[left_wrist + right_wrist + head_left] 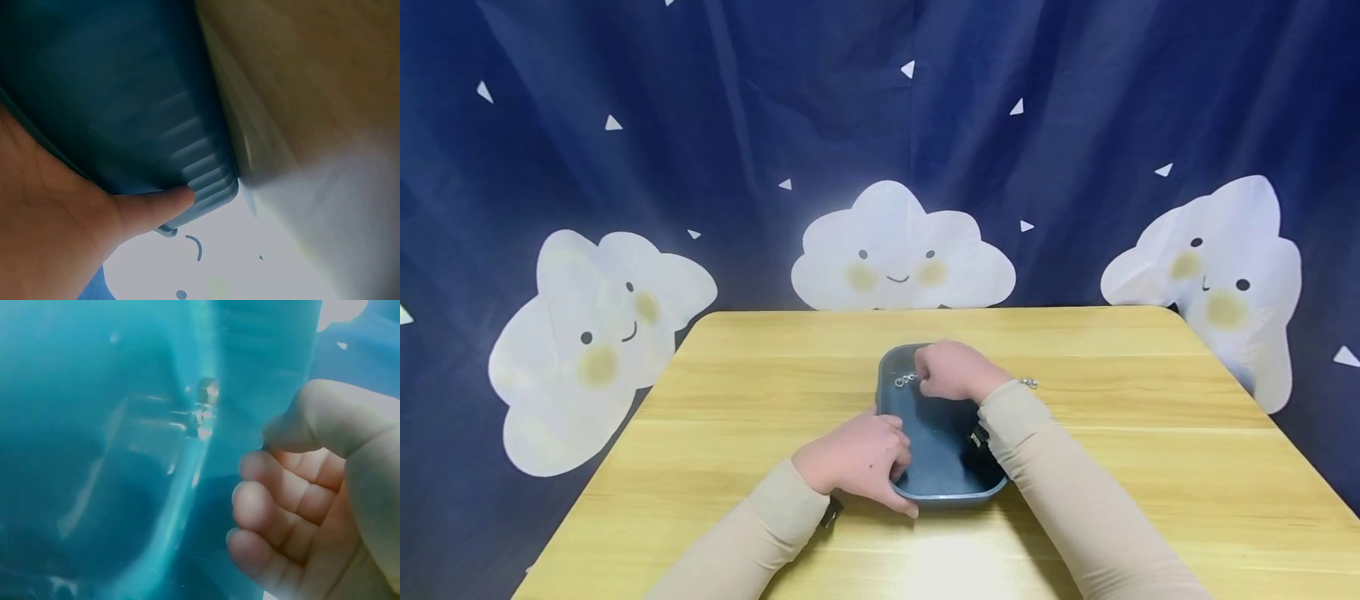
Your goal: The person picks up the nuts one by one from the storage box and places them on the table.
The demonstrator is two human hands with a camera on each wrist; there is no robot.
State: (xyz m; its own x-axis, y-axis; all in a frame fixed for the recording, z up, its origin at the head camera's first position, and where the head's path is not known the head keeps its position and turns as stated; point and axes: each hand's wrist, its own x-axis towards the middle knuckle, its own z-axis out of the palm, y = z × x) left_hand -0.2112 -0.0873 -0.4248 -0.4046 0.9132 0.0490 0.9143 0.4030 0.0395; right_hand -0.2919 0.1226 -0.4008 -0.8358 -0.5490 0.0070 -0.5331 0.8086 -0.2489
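A dark blue-grey tray (pixel 936 450) with rounded corners and raised walls lies lengthwise on the table. My left hand (pixel 861 454) grips its near left corner, fingers over the rim and thumb along the ribbed outer wall (pixel 203 178). Over the tray's far end is my right hand (pixel 955 371), its fingers curled. Thumb and index tips meet at a small dark piece (pixel 265 445), mostly hidden between them. Just left of these fingertips, several small shiny metal rings (pixel 901 382) line up inside the tray. Close by in the right wrist view, shiny pieces (pixel 205 419) sit along a pale ridge.
More small silvery pieces (pixel 1028 383) lie right of the tray, beside the right cuff. The wooden table (pixel 760 375) extends around the tray. A navy curtain (pixel 737 108) with white clouds hangs behind its far edge. Small black devices (pixel 830 511) sit under both beige cuffs.
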